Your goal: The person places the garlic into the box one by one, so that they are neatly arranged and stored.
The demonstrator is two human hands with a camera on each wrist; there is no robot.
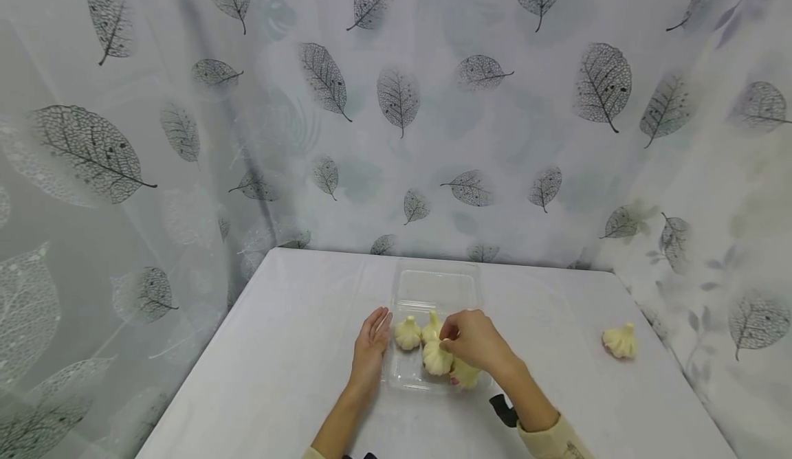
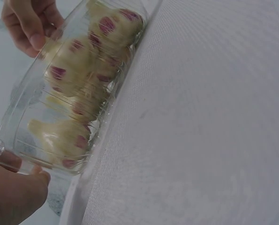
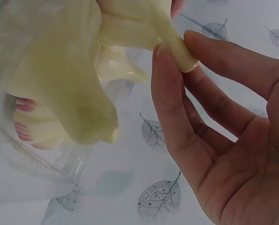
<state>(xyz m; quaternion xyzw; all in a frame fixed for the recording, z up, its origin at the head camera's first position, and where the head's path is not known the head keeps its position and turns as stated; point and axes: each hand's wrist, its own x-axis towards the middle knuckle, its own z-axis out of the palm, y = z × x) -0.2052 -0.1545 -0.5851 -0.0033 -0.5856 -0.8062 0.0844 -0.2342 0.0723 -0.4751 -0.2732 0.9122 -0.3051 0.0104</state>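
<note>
A clear plastic clamshell container (image 1: pixel 405 379) lies with its lid flipped back, and several garlic bulbs sit in its base. My right hand (image 1: pixel 473 339) reaches over it from the right. Its thumb and fingers pinch the stem of one garlic bulb (image 3: pixel 139 21), the front middle one (image 1: pixel 436 359) in the head view. Another bulb (image 1: pixel 408 333) stands by the left wall; a further one (image 1: pixel 465 374) is partly under my right hand. My left hand (image 1: pixel 369 345) rests along the container's left side, fingers fairly straight, touching its edge (image 2: pixel 29 161).
A separate garlic bulb (image 1: pixel 620 341) lies on the white tabletop (image 1: pixel 557 349) at the right. The transparent lid (image 1: pixel 436 284) extends towards the table's back edge. Leaf-patterned curtains (image 1: pixel 396 136) hang behind and on both sides.
</note>
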